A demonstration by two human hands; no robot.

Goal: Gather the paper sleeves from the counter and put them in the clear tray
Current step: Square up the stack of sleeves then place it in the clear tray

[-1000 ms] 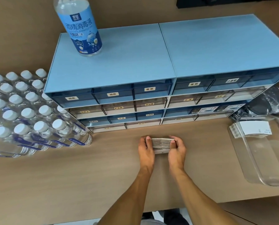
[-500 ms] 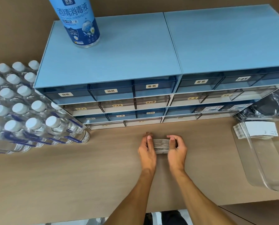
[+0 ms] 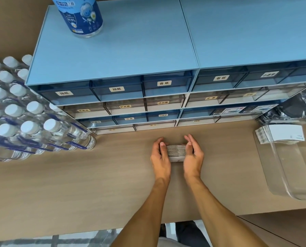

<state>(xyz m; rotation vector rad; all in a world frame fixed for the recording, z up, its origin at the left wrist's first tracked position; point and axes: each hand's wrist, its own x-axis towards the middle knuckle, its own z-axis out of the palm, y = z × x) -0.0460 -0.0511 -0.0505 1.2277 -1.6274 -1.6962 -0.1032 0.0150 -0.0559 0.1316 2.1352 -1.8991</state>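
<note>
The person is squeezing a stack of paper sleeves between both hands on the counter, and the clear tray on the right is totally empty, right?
Not quite. The clear tray is not empty: the head view shows more paper sleeves already lying at its far end. The rest is right: the left hand and right hand press a stack of sleeves between them on the counter.
</note>
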